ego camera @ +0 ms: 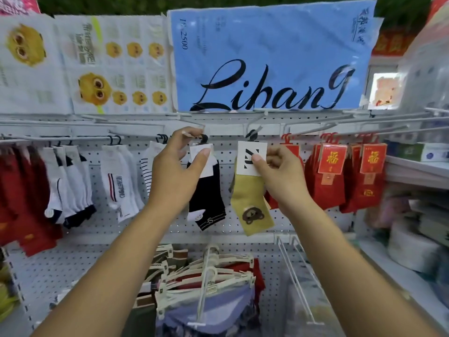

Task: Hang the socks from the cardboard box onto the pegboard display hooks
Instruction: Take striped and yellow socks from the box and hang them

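Note:
A black sock pair [206,198] with a white card hangs at the middle of the white pegboard [267,147]. My left hand [177,166] holds it up at a metal hook [192,121], fingers pinching its black hanger and thumb on the card. To the right hangs a yellow sock [250,203] with a brown bear face. My right hand [279,171] pinches its white label card just below its black hanger, which sits on the neighbouring hook [255,124]. The cardboard box is out of view.
White and striped socks [121,181] and red socks [21,198] fill hooks to the left. Red socks with gold labels [340,176] hang on the right. Garments on white hangers [206,283] hang below. Two bare long hooks [296,276] stick out at lower right. Shelves stand at far right.

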The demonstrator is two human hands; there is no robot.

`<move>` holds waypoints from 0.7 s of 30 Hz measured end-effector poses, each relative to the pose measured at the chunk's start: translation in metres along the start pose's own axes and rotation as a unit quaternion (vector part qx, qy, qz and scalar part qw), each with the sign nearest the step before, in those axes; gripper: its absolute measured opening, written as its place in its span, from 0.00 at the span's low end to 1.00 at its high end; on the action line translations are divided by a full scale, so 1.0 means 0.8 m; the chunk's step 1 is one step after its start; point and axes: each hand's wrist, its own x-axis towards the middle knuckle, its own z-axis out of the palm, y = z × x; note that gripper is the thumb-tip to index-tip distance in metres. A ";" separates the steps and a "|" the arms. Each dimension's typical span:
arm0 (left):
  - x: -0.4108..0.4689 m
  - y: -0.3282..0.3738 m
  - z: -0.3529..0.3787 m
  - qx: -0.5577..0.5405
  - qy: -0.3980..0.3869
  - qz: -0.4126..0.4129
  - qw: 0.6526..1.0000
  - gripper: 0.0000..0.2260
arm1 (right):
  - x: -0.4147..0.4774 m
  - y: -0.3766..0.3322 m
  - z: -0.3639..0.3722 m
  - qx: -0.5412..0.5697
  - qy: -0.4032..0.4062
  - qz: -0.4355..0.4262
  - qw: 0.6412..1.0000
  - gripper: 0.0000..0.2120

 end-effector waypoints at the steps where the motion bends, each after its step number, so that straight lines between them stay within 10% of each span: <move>1: 0.000 0.001 -0.001 -0.002 -0.004 -0.003 1.000 0.12 | 0.001 0.001 0.000 -0.007 -0.002 0.000 1.000 0.05; 16: -0.073 -0.003 -0.037 0.039 -0.044 -0.092 0.994 0.24 | -0.065 0.030 0.004 -0.238 0.073 -0.186 0.950 0.25; 21: -0.145 -0.019 -0.073 0.131 -0.057 -0.104 0.984 0.22 | -0.137 0.048 0.033 -0.229 -0.026 -0.197 0.953 0.21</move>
